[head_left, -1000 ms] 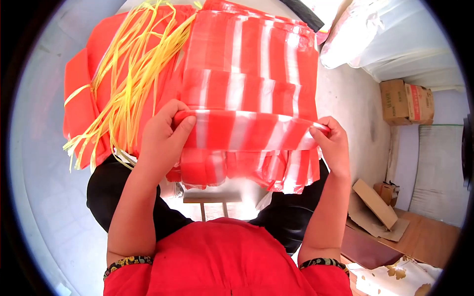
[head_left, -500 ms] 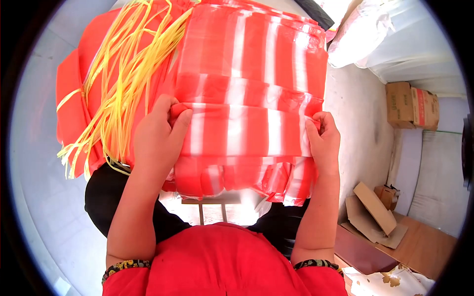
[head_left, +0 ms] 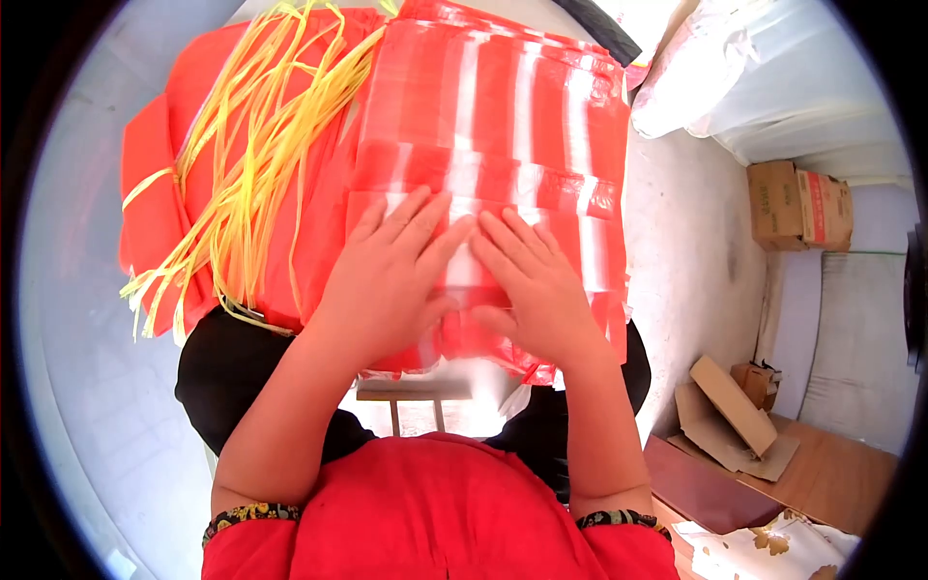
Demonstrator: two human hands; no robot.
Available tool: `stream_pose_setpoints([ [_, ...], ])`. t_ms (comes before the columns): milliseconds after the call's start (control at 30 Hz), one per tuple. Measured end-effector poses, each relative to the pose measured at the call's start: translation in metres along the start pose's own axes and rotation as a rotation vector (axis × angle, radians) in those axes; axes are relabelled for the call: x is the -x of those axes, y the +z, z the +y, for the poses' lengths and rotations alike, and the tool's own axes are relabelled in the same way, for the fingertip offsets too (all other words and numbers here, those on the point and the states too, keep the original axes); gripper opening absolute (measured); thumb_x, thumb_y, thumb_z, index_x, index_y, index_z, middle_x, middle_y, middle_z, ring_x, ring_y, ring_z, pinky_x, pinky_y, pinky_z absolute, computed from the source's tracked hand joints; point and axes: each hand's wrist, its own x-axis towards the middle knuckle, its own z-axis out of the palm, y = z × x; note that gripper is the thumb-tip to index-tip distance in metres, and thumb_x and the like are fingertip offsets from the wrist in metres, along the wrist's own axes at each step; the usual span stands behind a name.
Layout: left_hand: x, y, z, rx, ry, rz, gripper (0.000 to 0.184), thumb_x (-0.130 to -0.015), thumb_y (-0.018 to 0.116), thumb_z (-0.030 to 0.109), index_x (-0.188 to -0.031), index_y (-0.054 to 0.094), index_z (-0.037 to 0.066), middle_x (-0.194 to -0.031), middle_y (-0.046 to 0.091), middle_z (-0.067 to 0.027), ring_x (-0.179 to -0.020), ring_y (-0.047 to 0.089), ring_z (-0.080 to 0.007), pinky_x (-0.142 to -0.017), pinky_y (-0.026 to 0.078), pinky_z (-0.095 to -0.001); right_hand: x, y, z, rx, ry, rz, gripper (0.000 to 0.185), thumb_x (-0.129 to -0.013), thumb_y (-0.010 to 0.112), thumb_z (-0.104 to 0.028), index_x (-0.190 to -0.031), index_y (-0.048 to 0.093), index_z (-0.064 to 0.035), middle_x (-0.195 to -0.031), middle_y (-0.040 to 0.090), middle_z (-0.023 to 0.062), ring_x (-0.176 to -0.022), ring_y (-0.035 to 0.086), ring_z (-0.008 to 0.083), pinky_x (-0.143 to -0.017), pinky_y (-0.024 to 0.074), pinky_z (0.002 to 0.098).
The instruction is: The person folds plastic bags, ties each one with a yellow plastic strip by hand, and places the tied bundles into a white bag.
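Observation:
A stack of red plastic sheets with pale stripes (head_left: 493, 106) lies in front of me, its near edge crumpled. My left hand (head_left: 391, 275) rests flat on its near part with the fingers spread. Beside it, my right hand (head_left: 532, 280) also lies flat on the striped plastic, fingers apart, and the fingertips of the two hands almost meet. To the left, a bundle of yellow plastic strips (head_left: 256, 164) is spread over plain red material (head_left: 150, 203), part of which is tied with a yellow strip.
A cardboard box (head_left: 800, 206) stands by the wall at the right. Flattened cardboard (head_left: 730, 416) lies at the lower right on a brown wooden surface (head_left: 841, 474). White plastic bags (head_left: 696, 77) are at the upper right. A stool (head_left: 416, 391) shows between the knees.
Both hands have let go of the side edges of the striped plastic and moved inward. Their fingers have opened flat, and the raised fold now lies down on the stack.

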Motion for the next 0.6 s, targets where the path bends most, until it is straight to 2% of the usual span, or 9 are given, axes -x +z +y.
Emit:
stream_pose_setpoints([
  [33, 0.001, 0.001, -0.005, -0.008, -0.009, 0.002, 0.080, -0.077, 0.084, 0.029, -0.149, 0.054, 0.013, -0.159, 0.048, -0.0137, -0.149, 0.042, -0.0333, -0.122, 0.033, -0.0534, -0.002, 0.003, 0.009, -0.033, 0.020, 0.004, 0.079, -0.078, 0.087, -0.031, -0.146, 0.057, -0.0058, -0.159, 0.049, 0.0145, -0.149, 0.043, 0.0351, -0.121, 0.0381, 0.0479],
  [133, 0.003, 0.001, -0.008, -0.021, -0.035, -0.004, 0.082, -0.075, 0.085, 0.025, -0.149, 0.053, 0.011, -0.159, 0.047, -0.0153, -0.149, 0.042, -0.0339, -0.121, 0.032, -0.0539, -0.004, -0.006, 0.026, -0.070, 0.120, -0.060, 0.077, -0.079, 0.085, -0.023, -0.149, 0.056, -0.0080, -0.162, 0.047, 0.0100, -0.152, 0.039, 0.0325, -0.124, 0.0349, 0.0479],
  [333, 0.005, 0.000, -0.016, -0.027, -0.099, -0.051, 0.085, -0.069, 0.080, 0.015, -0.148, 0.052, 0.004, -0.161, 0.044, -0.0192, -0.151, 0.040, -0.0362, -0.123, 0.032, -0.0530, 0.006, -0.025, 0.041, 0.006, 0.136, -0.147, 0.078, -0.078, 0.081, -0.014, -0.151, 0.053, -0.0077, -0.164, 0.044, 0.0093, -0.154, 0.036, 0.0321, -0.126, 0.0313, 0.0459],
  [600, 0.006, -0.005, -0.016, -0.028, -0.124, -0.090, 0.082, -0.070, 0.075, 0.011, -0.148, 0.052, 0.004, -0.165, 0.039, -0.0205, -0.154, 0.036, -0.0351, -0.126, 0.030, -0.0516, 0.013, -0.029, 0.053, 0.029, 0.187, -0.185, 0.085, -0.077, 0.077, -0.014, -0.156, 0.047, -0.0093, -0.167, 0.040, 0.0095, -0.157, 0.031, 0.0307, -0.129, 0.0257, 0.0458],
])
